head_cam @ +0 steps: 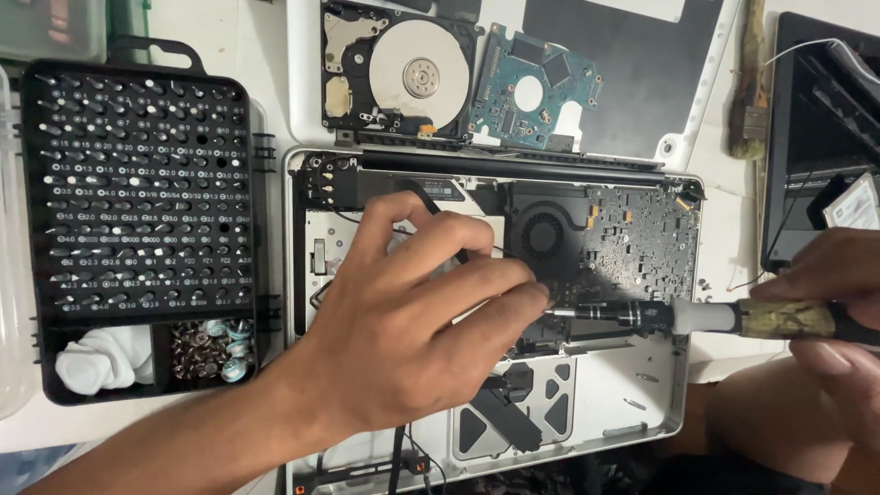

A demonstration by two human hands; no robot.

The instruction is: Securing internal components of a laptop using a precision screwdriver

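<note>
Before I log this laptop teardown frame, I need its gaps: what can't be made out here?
Head view only:
- Screwdriver tip and the screw it meets: hidden under the left hand fingers.
- Right hand: cut off by the right edge.
- Opened laptop: the middle hidden by the left hand, the bottom cut off.
- Bit case markings: too small.
- Screw compartment: contents blurred.

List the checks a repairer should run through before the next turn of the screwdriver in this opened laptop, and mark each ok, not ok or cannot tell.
1. Right hand grips the screwdriver handle: ok.
2. Left hand fingers steady the screwdriver's tip end: ok.
3. Tip seated in a screw: cannot tell, the fingers hide it.
4. Laptop lies flat with its inside open: ok.
5. Bit case open within reach, loose screws in its tray: ok.
6. Opened hard drive and its circuit board lie apart from the work spot: ok.
</note>
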